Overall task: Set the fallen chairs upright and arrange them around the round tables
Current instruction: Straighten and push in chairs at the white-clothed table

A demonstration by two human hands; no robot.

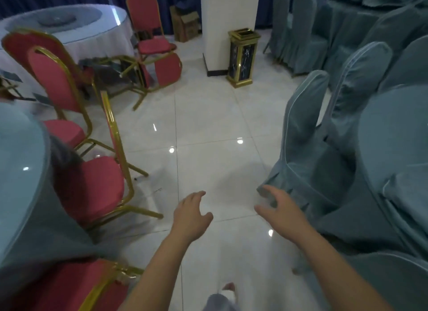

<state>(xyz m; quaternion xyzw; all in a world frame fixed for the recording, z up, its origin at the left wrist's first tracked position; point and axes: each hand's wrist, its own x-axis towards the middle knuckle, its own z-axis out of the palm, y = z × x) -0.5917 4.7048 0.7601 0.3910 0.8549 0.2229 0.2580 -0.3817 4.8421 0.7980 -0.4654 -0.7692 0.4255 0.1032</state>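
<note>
Left grip (pixel 191 214) and right grip (pixel 281 210) hang wide and empty over the tiled floor (pixel 208 125). Ahead-left, a fallen red chair (pixel 168 68) lies on its side beside the white-draped round bench (pixel 76 44), backrest toward the pillar (pixel 229 21).

no readable text, no labels, no brand marks, no numbers on any surface

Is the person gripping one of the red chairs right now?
No, the left hand and right hand both hang open and empty over the floor tiles, apart from the nearest red chair.
</note>
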